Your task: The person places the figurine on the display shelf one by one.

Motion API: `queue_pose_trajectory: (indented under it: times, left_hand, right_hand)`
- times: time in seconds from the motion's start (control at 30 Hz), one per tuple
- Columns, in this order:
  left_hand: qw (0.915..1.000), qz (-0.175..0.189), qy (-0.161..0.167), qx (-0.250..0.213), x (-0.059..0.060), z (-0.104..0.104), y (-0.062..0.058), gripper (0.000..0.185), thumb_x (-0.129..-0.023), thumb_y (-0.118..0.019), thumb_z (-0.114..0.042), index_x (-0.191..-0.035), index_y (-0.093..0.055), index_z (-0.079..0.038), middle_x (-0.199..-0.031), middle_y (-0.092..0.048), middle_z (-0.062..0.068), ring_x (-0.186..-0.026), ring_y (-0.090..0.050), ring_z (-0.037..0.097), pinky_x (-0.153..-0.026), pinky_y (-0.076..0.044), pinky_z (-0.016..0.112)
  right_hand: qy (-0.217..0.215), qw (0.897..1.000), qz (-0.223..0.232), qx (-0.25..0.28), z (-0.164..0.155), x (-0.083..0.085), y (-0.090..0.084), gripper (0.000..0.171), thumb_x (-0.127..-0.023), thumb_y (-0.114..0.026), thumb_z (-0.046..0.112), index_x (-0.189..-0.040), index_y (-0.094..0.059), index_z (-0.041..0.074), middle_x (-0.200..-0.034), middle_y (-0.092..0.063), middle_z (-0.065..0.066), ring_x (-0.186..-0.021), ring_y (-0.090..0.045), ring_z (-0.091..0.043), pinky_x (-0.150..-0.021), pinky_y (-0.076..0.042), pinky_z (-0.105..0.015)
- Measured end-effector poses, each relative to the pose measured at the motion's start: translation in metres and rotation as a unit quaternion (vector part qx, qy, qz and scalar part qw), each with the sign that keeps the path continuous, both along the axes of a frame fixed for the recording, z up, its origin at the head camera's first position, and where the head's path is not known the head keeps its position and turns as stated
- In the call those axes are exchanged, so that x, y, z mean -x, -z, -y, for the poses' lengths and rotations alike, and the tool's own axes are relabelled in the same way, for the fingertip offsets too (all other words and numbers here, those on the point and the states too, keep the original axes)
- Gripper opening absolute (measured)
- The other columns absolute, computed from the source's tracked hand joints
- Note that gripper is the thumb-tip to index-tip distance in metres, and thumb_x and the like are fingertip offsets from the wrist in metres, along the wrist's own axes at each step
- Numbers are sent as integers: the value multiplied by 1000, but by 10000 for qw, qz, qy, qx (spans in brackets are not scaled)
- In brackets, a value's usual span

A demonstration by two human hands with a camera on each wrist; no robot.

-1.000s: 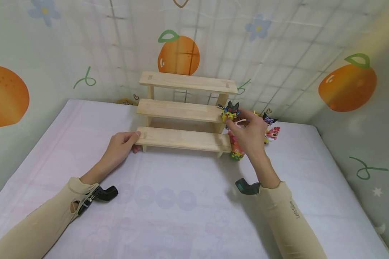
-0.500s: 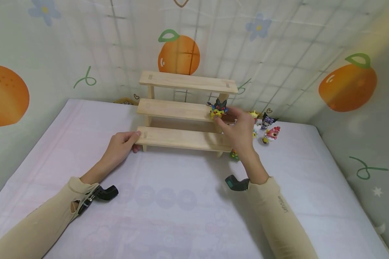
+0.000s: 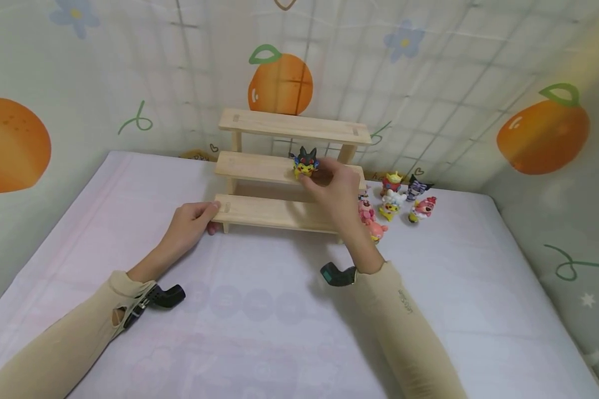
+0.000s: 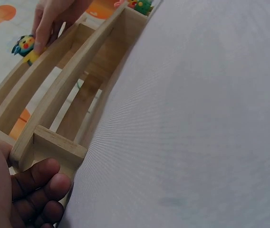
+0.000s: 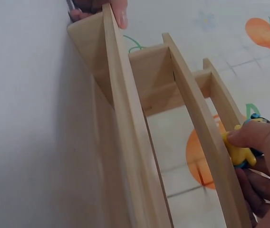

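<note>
Right hand (image 3: pixel 336 185): fingers pinch a small yellow figure with a black hood (image 3: pixel 305 162) from its right side, holding it at the middle step of the wooden stepped stand (image 3: pixel 292 172), right of that step's centre; whether its base touches the wood I cannot tell.
Left hand (image 3: pixel 187 224): fingers curled round the near-left end of the lowest step — judged a bracing hold, so the stand stays put.
Figure's pose: upright, long axis vertical, hood ears up; face turned toward the near side.
Stand: three steps rising toward the far wall, long axis left to right, on the pale worktop (image 3: pixel 259 310).
Other figures (image 3: pixel 394 202): a small cluster on the worktop just right of the stand — within the right hand's reach.
</note>
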State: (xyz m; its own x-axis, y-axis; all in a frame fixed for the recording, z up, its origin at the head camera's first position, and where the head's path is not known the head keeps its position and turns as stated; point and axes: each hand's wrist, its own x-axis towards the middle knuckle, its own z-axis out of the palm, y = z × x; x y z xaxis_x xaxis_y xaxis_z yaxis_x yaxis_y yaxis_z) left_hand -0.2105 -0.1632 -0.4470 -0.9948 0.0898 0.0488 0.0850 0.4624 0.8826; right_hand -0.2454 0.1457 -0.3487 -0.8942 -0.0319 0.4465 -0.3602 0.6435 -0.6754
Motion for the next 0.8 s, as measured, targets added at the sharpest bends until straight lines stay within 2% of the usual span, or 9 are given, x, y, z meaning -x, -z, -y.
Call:
queue_pose_trajectory:
  times: [0.3,0.8]
  left_hand:
    - [10000,-18,37,-58,1,-1,1,49,-111,-50,-44,-100,-75,-2,-77,-69,8,-75,-59,21,-72,-45,30]
    - [10000,-31,21,-71,2,2,0,50,-111,-51,-44,-96,-74,-3,-74,-67,7,-73,-58,21,-71,-44,29]
  right_hand:
    - [-342,9993,-151,37,29,5,2,36,-87,-87,13,-118,-75,-1,-103,-78,-17,-93,-73,-29,-84,-58,-40]
    - [-795,9965,-238,-58,71,9,4,32,-88,-86,15,-115,-77,1,-103,-80,-13,-94,-75,-25,-87,-56,-37]
